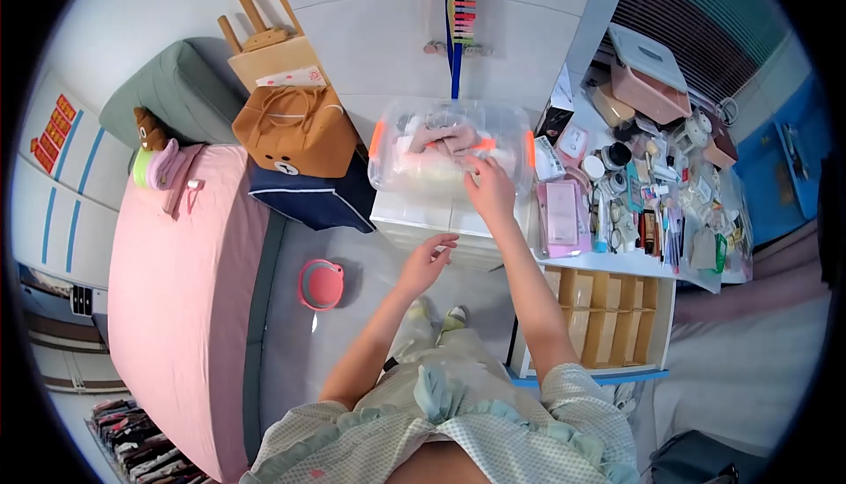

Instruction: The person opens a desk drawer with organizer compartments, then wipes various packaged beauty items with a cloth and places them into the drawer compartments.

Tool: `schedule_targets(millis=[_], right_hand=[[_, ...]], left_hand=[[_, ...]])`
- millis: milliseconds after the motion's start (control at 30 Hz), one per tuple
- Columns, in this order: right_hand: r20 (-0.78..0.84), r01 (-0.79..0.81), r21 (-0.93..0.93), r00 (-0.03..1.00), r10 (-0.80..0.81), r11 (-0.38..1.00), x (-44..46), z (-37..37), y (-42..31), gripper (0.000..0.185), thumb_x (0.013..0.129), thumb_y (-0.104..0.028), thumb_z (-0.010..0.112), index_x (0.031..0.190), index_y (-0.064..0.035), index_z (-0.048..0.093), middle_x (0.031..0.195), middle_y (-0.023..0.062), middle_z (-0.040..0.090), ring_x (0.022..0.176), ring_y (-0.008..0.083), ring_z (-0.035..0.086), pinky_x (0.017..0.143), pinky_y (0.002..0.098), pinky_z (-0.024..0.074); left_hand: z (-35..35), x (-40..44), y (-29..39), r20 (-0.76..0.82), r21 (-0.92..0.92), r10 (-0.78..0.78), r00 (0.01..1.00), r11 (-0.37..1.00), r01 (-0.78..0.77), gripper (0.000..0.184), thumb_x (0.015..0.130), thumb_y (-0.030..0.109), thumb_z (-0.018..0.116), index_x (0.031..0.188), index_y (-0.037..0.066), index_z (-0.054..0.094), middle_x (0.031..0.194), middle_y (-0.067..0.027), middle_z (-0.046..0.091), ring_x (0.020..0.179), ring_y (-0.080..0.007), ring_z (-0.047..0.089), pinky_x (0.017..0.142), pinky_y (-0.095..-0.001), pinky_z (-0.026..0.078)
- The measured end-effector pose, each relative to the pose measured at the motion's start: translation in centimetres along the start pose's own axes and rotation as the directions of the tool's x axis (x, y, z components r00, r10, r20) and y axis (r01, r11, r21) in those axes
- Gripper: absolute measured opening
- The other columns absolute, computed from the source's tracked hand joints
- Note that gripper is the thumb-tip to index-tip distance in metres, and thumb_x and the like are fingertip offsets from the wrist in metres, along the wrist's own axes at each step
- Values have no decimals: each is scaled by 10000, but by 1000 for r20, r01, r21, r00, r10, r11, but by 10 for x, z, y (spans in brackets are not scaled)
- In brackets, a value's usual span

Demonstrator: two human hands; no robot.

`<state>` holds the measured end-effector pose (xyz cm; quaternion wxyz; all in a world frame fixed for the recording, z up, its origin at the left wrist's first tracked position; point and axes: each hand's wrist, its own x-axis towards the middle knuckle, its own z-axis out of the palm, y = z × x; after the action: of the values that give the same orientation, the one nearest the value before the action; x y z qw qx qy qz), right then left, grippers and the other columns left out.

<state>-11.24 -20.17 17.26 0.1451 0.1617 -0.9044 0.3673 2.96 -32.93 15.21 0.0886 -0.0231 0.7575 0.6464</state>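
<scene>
A clear plastic storage box [394, 176] with orange side clips stands on a white cabinet [414, 209] in front of me. A crumpled dusty-pink cloth [451, 140] shows at the box, with pale items around it; whether it lies in the box or on a lid I cannot tell. My right hand [490, 186] reaches over the box's front edge near the cloth, thumb and fingers apart, with nothing visible between them. Just short of the cabinet's front edge, my left hand [428, 264] hangs with loosely bent fingers and holds nothing.
Cosmetics, pink cases [562, 211] and a pink lidded bin [648, 88] crowd the desk at right. Below it, a divided drawer [608, 318] is pulled out. A pink basin [321, 285] sits on the floor. At left are a brown bear bag [295, 132] and a pink bed [172, 281].
</scene>
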Motion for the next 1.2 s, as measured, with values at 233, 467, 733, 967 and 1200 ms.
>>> schedule_targets(millis=[233,467,733,967,1200], right_hand=[[29,205,-225,979,-204,953,50,27,13,237,691,-136,633,925,-102,615,915,43,536,839,258,518,707,372,452],[-12,-27,238,999,31,971,59,15,2,157,832,-204,540,853,-50,558,821,39,516,760,181,503,689,306,420],[60,-441,716,811,582,541,38,-42,-45,245,912,-266,441,987,-56,540,820,-12,510,768,86,491,679,210,402],[458,-471,872,690,560,-134,-1,-60,-19,395,869,-360,471,1136,-75,530,992,26,571,896,107,541,745,209,413],[228,-591,701,716,660,399,-58,-60,8,471,824,-119,538,1276,-124,404,915,14,533,762,74,475,593,219,392]], left_hand=[[-31,43,16,12,-51,15,1000,999,-15,338,815,20,466,1149,55,511,1031,-66,573,764,-124,565,670,-243,463],[-69,102,49,-222,467,572,790,773,-429,450,689,-9,589,1127,40,499,1068,-104,535,854,-238,555,758,-316,451],[-64,145,53,364,-249,263,893,952,-179,199,822,133,594,993,43,546,808,16,561,731,-62,510,645,-202,395],[-48,134,108,428,-546,-77,901,771,326,240,859,187,540,1063,93,458,914,-28,579,812,-90,561,625,-218,451],[-36,130,106,492,-274,170,854,961,-33,299,847,22,507,1122,100,418,737,-6,562,747,-57,527,627,-215,413]])
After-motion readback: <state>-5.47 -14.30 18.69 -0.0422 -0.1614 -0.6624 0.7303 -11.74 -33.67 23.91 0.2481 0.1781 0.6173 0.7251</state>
